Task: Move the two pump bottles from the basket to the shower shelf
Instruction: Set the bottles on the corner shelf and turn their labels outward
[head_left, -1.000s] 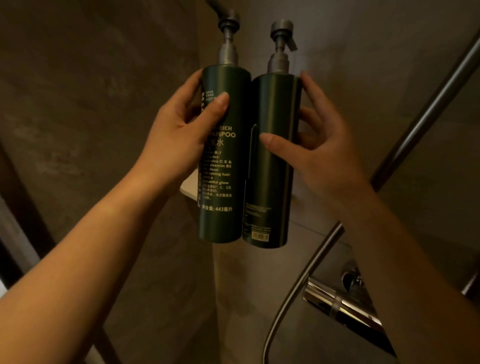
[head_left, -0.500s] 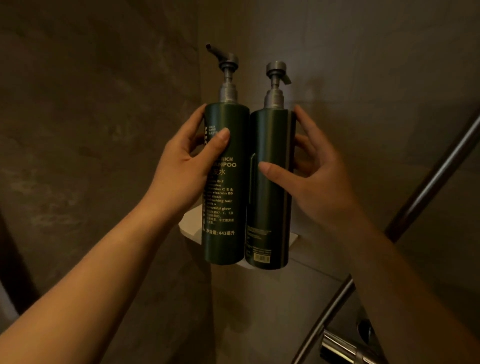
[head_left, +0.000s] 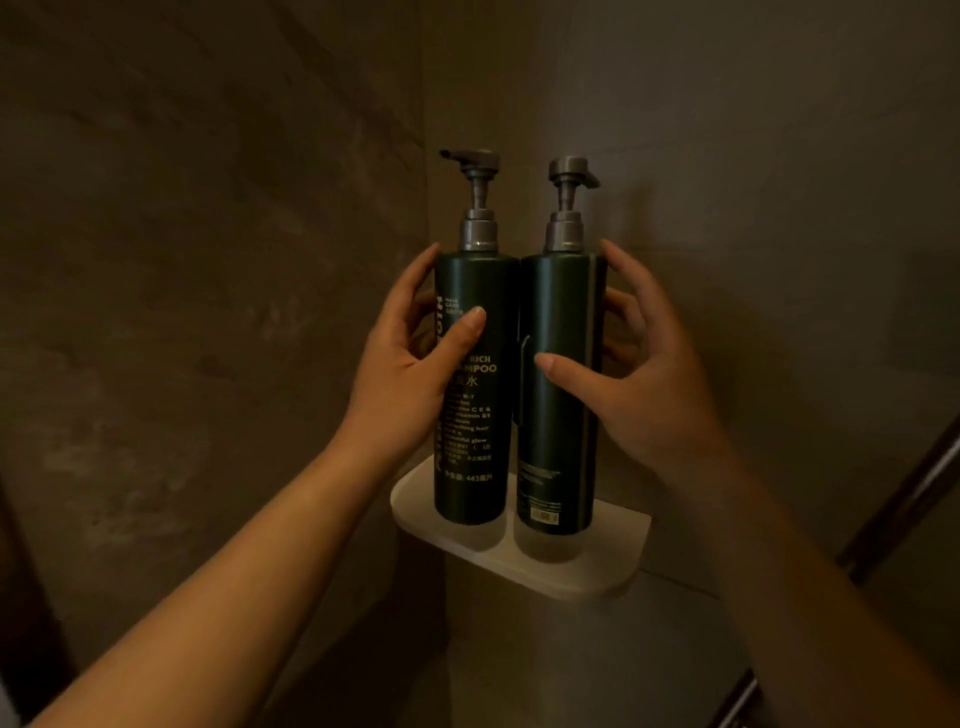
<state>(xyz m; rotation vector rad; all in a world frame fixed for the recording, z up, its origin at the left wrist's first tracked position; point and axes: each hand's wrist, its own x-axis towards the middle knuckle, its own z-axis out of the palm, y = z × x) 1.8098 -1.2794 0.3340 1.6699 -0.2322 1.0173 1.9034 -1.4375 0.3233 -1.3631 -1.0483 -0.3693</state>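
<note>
Walls meet at a corner where the shower shelf (head_left: 613, 566) carries both bottles upright, touching. My left hand (head_left: 410, 374) wraps the shampoo bottle (head_left: 475, 447); my right hand (head_left: 644, 395) wraps the second bottle (head_left: 558, 441). Rigid, smooth, probably top-heavy, so I hold mid-body.

Grey stone-look walls (head_left: 208, 260) meeting in a corner; slanted metal rail (head_left: 904, 509) at right; chrome fitting (head_left: 740, 699) at bottom edge.

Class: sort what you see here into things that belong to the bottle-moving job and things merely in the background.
Belonging to the job:
shampoo pump bottle
second pump bottle
white corner shelf
left hand
right hand

Just there:
stone-look wall
metal rail
</note>
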